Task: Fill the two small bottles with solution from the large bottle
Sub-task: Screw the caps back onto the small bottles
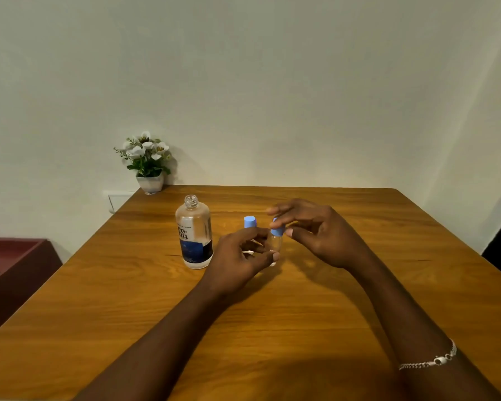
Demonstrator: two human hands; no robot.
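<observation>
The large clear bottle (194, 235) stands uncapped on the wooden table (272, 314), its blue and white label facing me. To its right is a small bottle with a blue cap (250, 222), its body hidden behind my left hand (240, 256). My left hand grips the clear body of a second small bottle (276, 243). My right hand (315, 230) pinches that bottle's blue cap (277, 230) between thumb and fingers. A silver bracelet sits on my right forearm.
A white pot of artificial white flowers (148, 163) stands at the table's far left corner against the wall. A dark red cabinet (15, 273) sits lower, left of the table. The wall runs along the table's far edge.
</observation>
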